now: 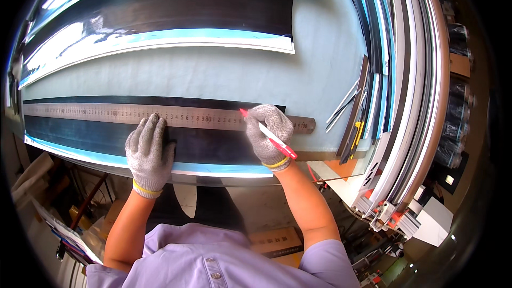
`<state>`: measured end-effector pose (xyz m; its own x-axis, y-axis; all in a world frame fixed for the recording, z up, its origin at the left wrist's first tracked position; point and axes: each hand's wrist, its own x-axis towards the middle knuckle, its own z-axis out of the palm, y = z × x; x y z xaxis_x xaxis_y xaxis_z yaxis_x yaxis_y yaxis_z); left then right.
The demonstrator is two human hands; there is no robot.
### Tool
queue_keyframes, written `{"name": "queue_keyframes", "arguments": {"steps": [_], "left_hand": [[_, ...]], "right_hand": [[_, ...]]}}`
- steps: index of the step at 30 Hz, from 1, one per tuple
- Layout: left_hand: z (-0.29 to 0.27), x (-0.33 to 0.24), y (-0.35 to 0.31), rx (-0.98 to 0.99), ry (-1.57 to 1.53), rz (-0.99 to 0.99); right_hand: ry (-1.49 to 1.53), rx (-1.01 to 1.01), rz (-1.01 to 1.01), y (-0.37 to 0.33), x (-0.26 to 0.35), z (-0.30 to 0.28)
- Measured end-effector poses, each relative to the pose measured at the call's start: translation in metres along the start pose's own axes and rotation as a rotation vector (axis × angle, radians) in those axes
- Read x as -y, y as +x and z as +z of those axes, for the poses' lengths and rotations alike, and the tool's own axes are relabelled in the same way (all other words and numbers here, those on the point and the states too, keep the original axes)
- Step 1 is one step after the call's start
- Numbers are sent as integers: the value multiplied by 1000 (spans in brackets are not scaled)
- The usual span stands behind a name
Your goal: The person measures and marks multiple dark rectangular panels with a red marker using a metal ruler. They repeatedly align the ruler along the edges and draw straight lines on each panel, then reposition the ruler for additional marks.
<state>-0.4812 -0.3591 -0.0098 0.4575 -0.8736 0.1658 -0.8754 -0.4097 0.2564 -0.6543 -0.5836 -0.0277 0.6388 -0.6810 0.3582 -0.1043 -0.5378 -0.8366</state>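
A long steel ruler (pixel 194 119) lies lengthwise across a dark strip of sheet (pixel 213 146) with a pale blue and white near edge. My left hand (pixel 149 154), in a grey knitted glove, is laid on the strip with its fingers stretched out. Its fingertips press on the ruler. Farther right, my gloved right hand (pixel 271 133) grips a red and white marker pen (pixel 274 140) between its fingers. The pen's red tip points left, at the ruler's upper edge; whether it touches the strip I cannot tell.
A second dark glossy sheet (pixel 213 5) lies farther back on the pale table (pixel 325 37). On the right are thin loose strips (pixel 344 104), a yellow-handled tool (pixel 358 133) and long stacked profiles (pixel 421 74). Below the table's near edge sits a cardboard box (pixel 274 240).
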Motion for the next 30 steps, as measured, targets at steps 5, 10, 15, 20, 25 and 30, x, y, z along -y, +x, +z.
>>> {"name": "queue_keyframes", "arguments": {"steps": [5,10,15,20,25,30], "left_hand": [[2,2,1,0,15,22],[0,1,1,0,23,20],[2,1,0,-14,32,25],[2,2,0,-4,24,30],[1,1,1,-4,24,32],[1,2,0,0,22,23]], "right_hand": [[-34,7,-33,-2,-5,0],[-28,-7,11,-2,-2,1],[-16,18,-14,-3,-7,-1],[-41,12,11,-2,-2,0],[-23,-5,40,-2,-2,2],[-45,-19,-40,3,-1,0]]}}
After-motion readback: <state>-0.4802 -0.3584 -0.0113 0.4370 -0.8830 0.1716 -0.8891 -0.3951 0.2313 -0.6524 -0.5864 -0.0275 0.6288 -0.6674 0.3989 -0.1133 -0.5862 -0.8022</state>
